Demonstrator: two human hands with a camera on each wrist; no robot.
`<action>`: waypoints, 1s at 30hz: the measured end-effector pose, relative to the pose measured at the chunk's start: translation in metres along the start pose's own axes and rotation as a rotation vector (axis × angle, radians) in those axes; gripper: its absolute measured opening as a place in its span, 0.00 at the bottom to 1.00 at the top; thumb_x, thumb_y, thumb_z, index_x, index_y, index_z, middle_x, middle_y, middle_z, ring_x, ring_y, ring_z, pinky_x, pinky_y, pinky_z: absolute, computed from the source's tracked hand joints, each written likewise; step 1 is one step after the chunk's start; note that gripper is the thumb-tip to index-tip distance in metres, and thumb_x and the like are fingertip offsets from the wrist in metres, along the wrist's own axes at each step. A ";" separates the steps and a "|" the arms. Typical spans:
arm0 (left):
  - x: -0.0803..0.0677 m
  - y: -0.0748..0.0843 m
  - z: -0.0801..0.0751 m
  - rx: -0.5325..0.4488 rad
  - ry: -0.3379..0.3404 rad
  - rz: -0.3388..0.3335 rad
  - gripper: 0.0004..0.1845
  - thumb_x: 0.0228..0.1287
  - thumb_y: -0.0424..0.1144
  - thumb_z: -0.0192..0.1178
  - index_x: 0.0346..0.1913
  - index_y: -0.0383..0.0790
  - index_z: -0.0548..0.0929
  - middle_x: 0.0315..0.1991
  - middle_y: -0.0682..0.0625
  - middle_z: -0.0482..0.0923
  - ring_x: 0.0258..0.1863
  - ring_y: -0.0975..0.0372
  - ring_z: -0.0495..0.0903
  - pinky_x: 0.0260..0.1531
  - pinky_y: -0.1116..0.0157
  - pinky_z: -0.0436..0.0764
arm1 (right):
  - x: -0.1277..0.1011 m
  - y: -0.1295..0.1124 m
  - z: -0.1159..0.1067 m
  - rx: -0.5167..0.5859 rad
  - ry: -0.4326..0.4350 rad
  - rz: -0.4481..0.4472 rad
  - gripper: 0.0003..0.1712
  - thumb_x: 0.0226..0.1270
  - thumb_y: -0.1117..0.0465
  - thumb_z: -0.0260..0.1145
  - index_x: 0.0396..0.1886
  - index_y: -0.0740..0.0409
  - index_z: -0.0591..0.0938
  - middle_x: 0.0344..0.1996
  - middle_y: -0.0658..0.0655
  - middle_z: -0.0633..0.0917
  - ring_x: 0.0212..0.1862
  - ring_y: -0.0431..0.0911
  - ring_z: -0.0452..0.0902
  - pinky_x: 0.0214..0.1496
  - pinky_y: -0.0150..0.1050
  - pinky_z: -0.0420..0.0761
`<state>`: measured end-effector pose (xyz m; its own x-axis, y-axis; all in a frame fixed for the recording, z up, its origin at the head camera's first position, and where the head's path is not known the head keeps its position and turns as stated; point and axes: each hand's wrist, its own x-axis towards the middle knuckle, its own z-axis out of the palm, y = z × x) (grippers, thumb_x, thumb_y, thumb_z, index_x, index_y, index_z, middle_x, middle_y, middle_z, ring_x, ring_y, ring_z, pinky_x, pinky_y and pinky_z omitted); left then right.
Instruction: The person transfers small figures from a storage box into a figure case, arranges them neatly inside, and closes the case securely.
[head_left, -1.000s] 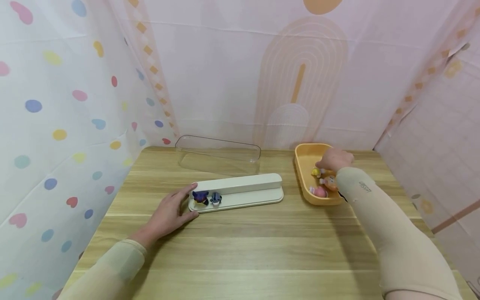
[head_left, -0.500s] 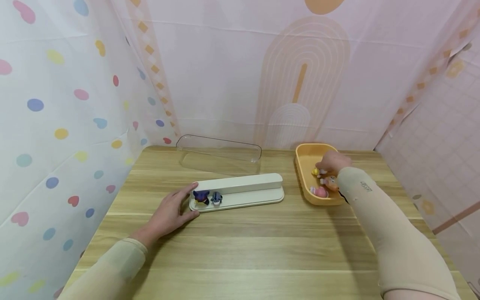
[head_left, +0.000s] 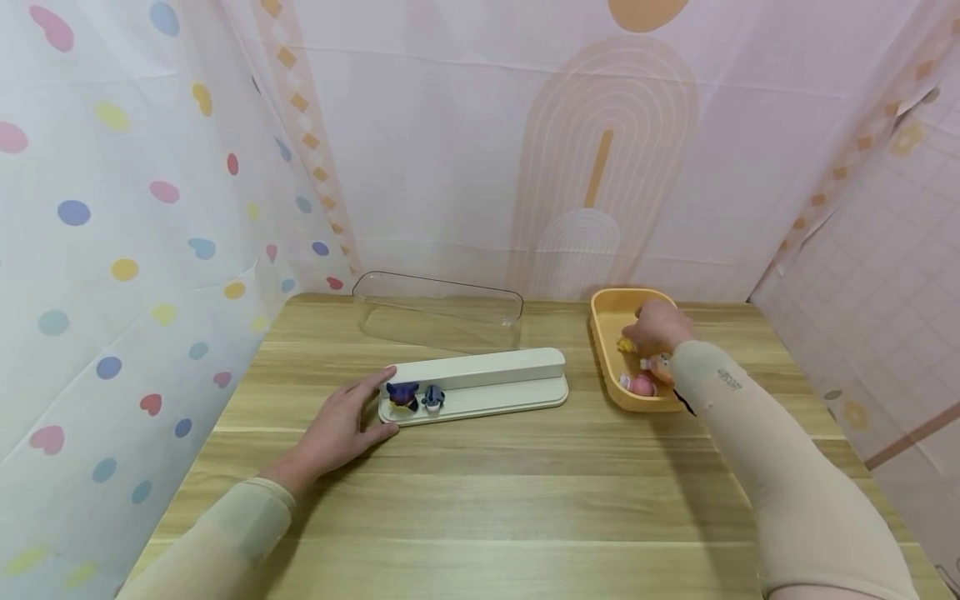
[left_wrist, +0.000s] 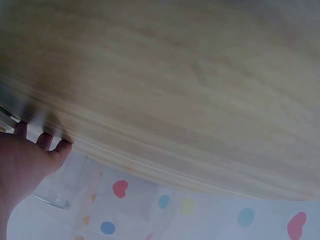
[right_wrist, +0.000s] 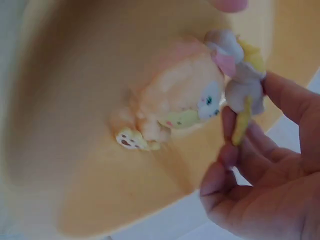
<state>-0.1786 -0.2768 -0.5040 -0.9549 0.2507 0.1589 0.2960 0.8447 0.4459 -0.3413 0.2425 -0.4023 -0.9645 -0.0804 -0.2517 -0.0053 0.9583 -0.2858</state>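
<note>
Fingers (right_wrist: 280, 100) of the right hand (head_left: 656, 327) curl around a small yellow-and-white figure (right_wrist: 242, 75), pinched inside the yellow tray (head_left: 609, 310) above a peach figure (right_wrist: 175, 100). White stand (head_left: 480, 385) lies well to its left, long axis across the table (head_left: 487, 500). Left hand (head_left: 333, 433) rests flat, fingers relaxed, touching the stand's left end.

The head view is lit brightly and evenly with soft light, and only faint shadows are seen on the worktop (head_left: 480, 500) under the arms. Straight lines are bent a little near the edges of that wide picture, and a pale shine is seen on the clear lid (head_left: 438, 310). The left wrist view is badly smeared by blur, and the right wrist view is soft and out of focus, so the yellow tray (right_wrist: 75, 150) and the small toy (right_wrist: 242, 75) are seen without sharp edges.
</note>
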 end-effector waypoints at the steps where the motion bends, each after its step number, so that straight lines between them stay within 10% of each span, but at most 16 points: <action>1: 0.000 0.000 0.000 0.001 0.000 0.001 0.51 0.67 0.50 0.76 0.86 0.60 0.57 0.79 0.40 0.71 0.73 0.31 0.72 0.74 0.30 0.65 | 0.000 0.000 0.003 -0.013 0.043 -0.021 0.32 0.77 0.48 0.64 0.69 0.67 0.79 0.66 0.68 0.84 0.63 0.63 0.81 0.68 0.66 0.78; 8: 0.001 0.002 -0.001 -0.004 0.001 0.002 0.51 0.66 0.50 0.76 0.86 0.58 0.58 0.79 0.39 0.71 0.72 0.31 0.72 0.74 0.30 0.65 | 0.010 0.005 0.025 -0.170 0.284 -0.238 0.30 0.76 0.53 0.71 0.68 0.65 0.77 0.55 0.70 0.88 0.60 0.68 0.83 0.69 0.63 0.79; 30: -0.002 0.002 -0.002 0.000 -0.018 -0.021 0.51 0.68 0.50 0.75 0.87 0.60 0.56 0.79 0.38 0.70 0.73 0.30 0.71 0.74 0.28 0.65 | -0.006 0.012 0.038 -0.159 0.309 -0.315 0.37 0.69 0.52 0.77 0.72 0.59 0.74 0.61 0.68 0.84 0.67 0.67 0.74 0.74 0.66 0.70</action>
<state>-0.1763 -0.2761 -0.5013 -0.9612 0.2413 0.1335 0.2758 0.8499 0.4490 -0.3255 0.2443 -0.4393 -0.9429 -0.3114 0.1182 -0.3271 0.9325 -0.1529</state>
